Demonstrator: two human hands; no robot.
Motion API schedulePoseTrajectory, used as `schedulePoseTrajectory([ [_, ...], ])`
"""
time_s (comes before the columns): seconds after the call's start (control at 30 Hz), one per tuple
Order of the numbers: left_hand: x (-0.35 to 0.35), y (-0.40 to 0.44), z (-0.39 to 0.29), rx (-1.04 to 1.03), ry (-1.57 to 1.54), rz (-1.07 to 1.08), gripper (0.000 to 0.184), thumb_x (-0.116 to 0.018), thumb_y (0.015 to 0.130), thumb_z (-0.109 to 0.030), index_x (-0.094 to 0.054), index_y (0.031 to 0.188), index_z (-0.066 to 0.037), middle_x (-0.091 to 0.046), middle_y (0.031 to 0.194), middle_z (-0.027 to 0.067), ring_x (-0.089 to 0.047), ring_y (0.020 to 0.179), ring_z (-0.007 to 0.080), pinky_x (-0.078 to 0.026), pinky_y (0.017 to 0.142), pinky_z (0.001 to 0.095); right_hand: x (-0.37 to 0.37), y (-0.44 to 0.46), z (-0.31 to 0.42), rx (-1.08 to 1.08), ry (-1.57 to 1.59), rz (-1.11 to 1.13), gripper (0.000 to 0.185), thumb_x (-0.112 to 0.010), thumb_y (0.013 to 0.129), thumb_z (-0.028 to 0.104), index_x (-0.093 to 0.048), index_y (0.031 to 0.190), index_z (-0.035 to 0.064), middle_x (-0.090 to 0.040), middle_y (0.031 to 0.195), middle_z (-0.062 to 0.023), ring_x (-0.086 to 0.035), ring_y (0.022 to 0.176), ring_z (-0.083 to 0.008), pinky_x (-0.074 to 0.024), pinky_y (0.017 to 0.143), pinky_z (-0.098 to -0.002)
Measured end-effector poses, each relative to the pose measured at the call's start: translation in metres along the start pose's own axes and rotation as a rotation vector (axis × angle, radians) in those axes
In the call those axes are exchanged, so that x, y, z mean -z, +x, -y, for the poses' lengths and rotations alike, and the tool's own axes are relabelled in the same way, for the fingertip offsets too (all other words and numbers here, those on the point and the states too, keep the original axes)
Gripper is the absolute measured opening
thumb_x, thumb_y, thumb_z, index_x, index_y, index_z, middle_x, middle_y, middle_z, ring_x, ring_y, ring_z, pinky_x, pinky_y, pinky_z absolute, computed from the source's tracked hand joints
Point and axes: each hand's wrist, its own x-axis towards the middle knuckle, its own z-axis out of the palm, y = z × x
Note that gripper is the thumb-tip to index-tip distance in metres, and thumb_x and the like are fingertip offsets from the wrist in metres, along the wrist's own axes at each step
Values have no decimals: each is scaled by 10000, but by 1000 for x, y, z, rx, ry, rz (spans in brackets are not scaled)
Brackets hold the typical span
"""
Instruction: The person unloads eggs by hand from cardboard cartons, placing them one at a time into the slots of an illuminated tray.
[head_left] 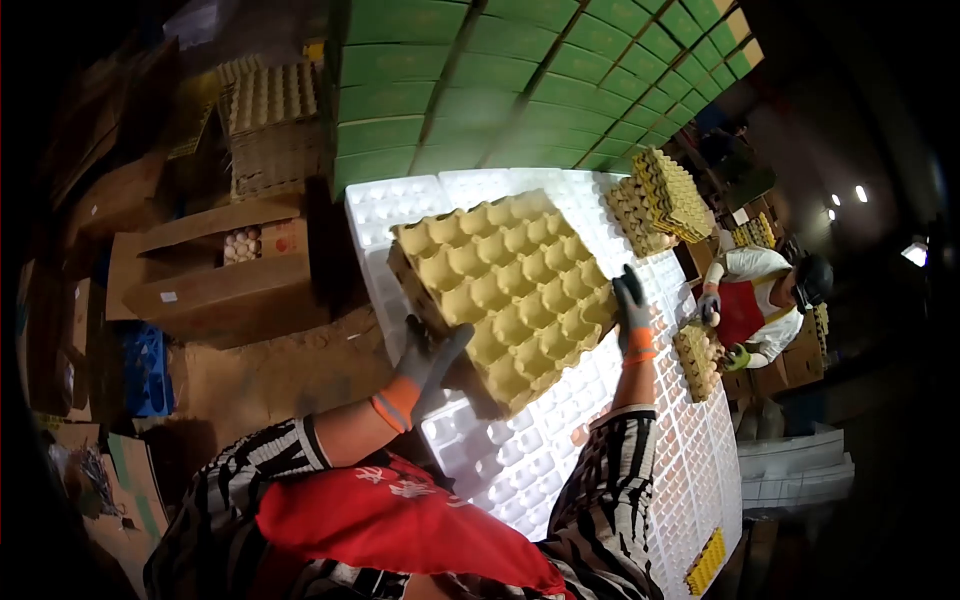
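Both of my gloved hands are at a stack of yellowish cardboard egg trays (510, 290), whose top tray has empty cups. My left hand (425, 362) grips the near left side, thumb along the edge. On the right side, my right hand (634, 312) presses against the stack with its fingers pointing up. The stack is over a lit white surface with rows of cups (490, 455). Eggs sit in many of the cups on the right part of that surface.
Green boxes (480, 90) rise behind the surface. More egg trays (672, 195) stand at its far right. A co-worker in a red apron (741, 315) handles eggs on a tray. An open carton with eggs (215, 300) and a blue crate (148, 370) are at left.
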Motion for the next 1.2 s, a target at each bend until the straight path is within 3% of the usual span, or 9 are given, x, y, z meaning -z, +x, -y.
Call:
schedulePoseTrajectory([
  [0.03,-33,-17,-15,-153,585,-145,1002,-815,849,-415,-223,1546,-5,-464,1450,164,-532,1213,229,-480,973,364,2,4,-19,2,-158,77,480,-693,957,232,-582,1404,93,-609,1351,-73,-608,1145,-178,-515,949,-328],
  [0.3,-39,-4,-13,-68,622,-174,616,-759,890,-416,-565,1329,-31,-714,1081,86,-707,932,215,-598,765,380,5,0,-56,-248,235,74,385,-621,997,251,-604,1329,56,-664,1229,-89,-663,1037,-240,-569,872,-401],
  [0.53,-50,-86,-66,-326,539,-32,586,-645,977,-330,-456,1460,-57,-569,1405,94,-570,1260,226,-468,1068,391,-56,-80,59,201,15,157,466,-619,982,240,-578,1342,-52,-650,1246,-147,-618,1109,-222,-493,987,-357],
  [0.67,18,-149,-144,-188,-182,316,423,-458,1054,-317,-568,1351,-37,-639,1301,116,-617,1172,296,-512,1012,460,-165,-130,120,405,145,271,508,-505,968,88,-466,1461,-29,-527,1440,-157,-522,1292,-261,-430,1073,-371],
  [0.77,42,-171,-197,-502,-74,214,470,-465,1045,-305,-479,1428,-33,-557,1406,110,-552,1264,279,-447,1084,441,-223,-130,89,394,-82,264,510,-514,929,0,-467,1436,-30,-570,1377,-154,-540,1275,-268,-450,1049,-352],
  [0.83,53,-177,-238,-708,-4,146,517,-469,1039,-296,-421,1480,-30,-501,1476,106,-509,1326,267,-404,1131,428,-293,-152,67,-102,441,655,632,-557,908,-24,-361,1508,5,-561,1364,-142,-531,1281,-286,-497,1014,-388],
  [1.03,119,-111,-366,-1158,-38,-129,567,-604,982,-150,-380,1500,-94,-511,1441,110,-532,1296,280,-496,1034,420,-549,-144,24,-10,260,995,1116,-799,811,23,-54,1628,174,-175,1648,-167,-343,1445,-333,-415,1095,-427],
  [1.1,141,-94,-416,-1142,-53,-352,586,-641,962,-127,-383,1487,-101,-534,1397,97,-560,1239,268,-516,979,400,-643,-114,-3,283,233,975,961,-770,845,-8,-161,1580,107,-341,1559,-159,-458,1349,-251,-447,1061,-368],
  [1.2,202,-57,-482,-1184,52,-409,558,-610,996,-115,-377,1503,-110,-521,1416,89,-547,1255,275,-514,987,447,-735,-87,30,-116,441,959,840,-758,854,-30,-261,1523,78,-502,1423,-128,-510,1270,-188,-474,1016,-319],
])
